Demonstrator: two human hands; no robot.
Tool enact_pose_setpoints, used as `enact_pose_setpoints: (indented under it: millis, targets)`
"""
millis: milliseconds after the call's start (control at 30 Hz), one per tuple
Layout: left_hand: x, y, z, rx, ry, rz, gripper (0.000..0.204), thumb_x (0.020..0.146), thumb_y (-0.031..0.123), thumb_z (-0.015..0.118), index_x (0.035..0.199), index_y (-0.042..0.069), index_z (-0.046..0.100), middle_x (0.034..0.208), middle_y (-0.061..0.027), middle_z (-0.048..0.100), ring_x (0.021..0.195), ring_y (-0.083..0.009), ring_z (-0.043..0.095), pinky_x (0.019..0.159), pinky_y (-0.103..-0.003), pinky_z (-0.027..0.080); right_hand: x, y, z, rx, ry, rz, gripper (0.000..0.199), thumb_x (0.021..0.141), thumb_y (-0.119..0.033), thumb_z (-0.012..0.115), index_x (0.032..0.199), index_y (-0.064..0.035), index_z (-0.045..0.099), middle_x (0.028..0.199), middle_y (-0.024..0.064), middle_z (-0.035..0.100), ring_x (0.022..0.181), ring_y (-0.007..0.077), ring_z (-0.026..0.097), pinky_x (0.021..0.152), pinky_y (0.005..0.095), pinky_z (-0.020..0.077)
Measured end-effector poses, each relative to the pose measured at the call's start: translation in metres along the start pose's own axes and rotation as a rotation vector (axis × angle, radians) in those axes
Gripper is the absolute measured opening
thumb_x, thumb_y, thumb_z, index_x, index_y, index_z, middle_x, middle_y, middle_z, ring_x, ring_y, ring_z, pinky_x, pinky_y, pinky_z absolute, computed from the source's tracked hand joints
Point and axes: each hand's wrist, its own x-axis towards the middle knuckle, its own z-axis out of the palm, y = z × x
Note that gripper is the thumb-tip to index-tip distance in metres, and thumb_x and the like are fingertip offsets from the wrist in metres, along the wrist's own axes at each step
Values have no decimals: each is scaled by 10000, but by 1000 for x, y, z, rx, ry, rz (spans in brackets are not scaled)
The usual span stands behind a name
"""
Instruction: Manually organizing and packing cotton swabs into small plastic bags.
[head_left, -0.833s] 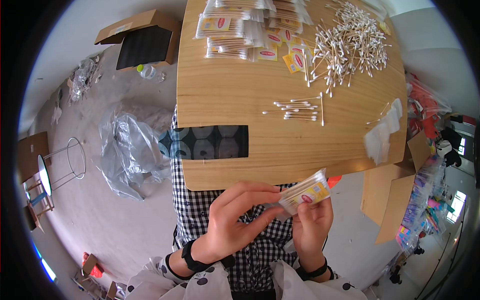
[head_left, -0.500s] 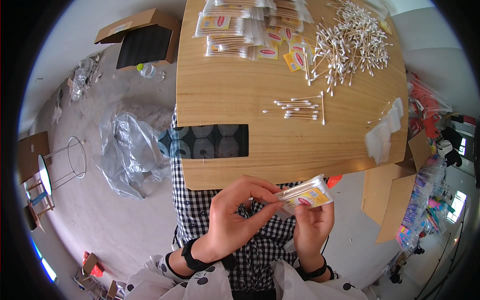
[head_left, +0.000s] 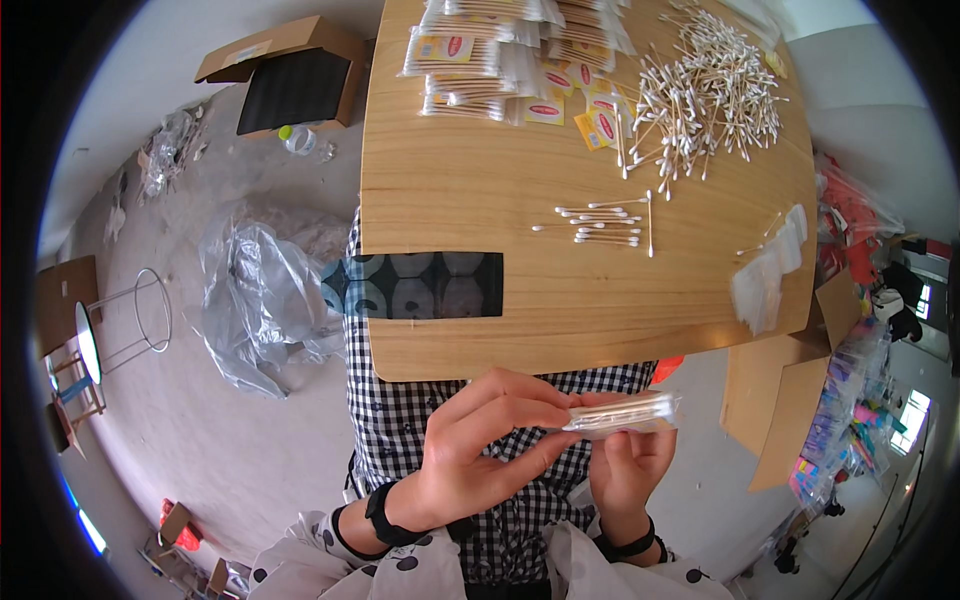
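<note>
- Fingers [head_left: 520, 400] of the left hand [head_left: 470, 450] and right hand [head_left: 625, 465] are pinched on a clear packet of cotton swabs [head_left: 622, 413].
- Sealing seems underway; the open end likely needs pressing closed next.
- Loose swabs [head_left: 700, 90] lie on the table [head_left: 480, 200], well beyond the fingers.

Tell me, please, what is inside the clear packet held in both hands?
The clear packet holds a bundle of cotton swabs lying lengthwise, sticks and white tips showing through. The left hand fingers cover its left end, so the count stays hidden.
</note>
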Motion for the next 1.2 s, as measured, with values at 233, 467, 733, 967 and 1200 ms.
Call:
enact_pose_setpoints:
  millis: [233, 467, 733, 967, 1200]
  targets:
    - [-3, -4, 1, 11, 5, 96, 281, 675, -21, 844, 903, 22, 686, 950, -134, 678, 833, -233, 677, 677, -321, 559, 2, -3, 2, 21, -25, 7, 481, 927, -155, 657, 1306, -18, 393, 1141, 263, 616, 1046, 354, 643, 928, 503, 524]
    - [-4, -7, 5, 251, 32, 302, 380, 634, 3, 844, 992, 45, 723, 948, -99, 669, 770, -222, 667, 613, -297, 530, 1, -3, 1, 46, 7, 35, 486, 935, -182, 655, 1313, -22, 396, 1161, 250, 616, 1062, 353, 637, 937, 502, 519]
    - [-1, -3, 5, 271, 25, 300, 445, 611, 36, 851, 1040, 57, 733, 939, -72, 669, 746, -202, 633, 600, -303, 495, 0, 4, -3, 237, -34, 199, 374, 996, -158, 555, 1305, -8, 409, 1194, 213, 590, 1088, 293, 609, 945, 415, 508]
    - [4, 6, 2, 432, -37, 300, 481, 602, 51, 857, 1067, 54, 731, 925, -53, 657, 753, -198, 602, 619, -306, 474, 0, 4, -4, 168, -56, 236, 379, 991, -166, 570, 1300, 0, 427, 1192, 189, 587, 1086, 255, 600, 944, 387, 499]
    - [-5, -6, 6, 240, 46, 200, 510, 586, 78, 882, 1070, 45, 724, 929, -49, 651, 763, -188, 609, 617, -297, 479, 12, 0, -8, 423, -120, 323, 413, 994, -150, 558, 1324, 12, 369, 1232, 245, 579, 1165, 345, 596, 977, 478, 517]
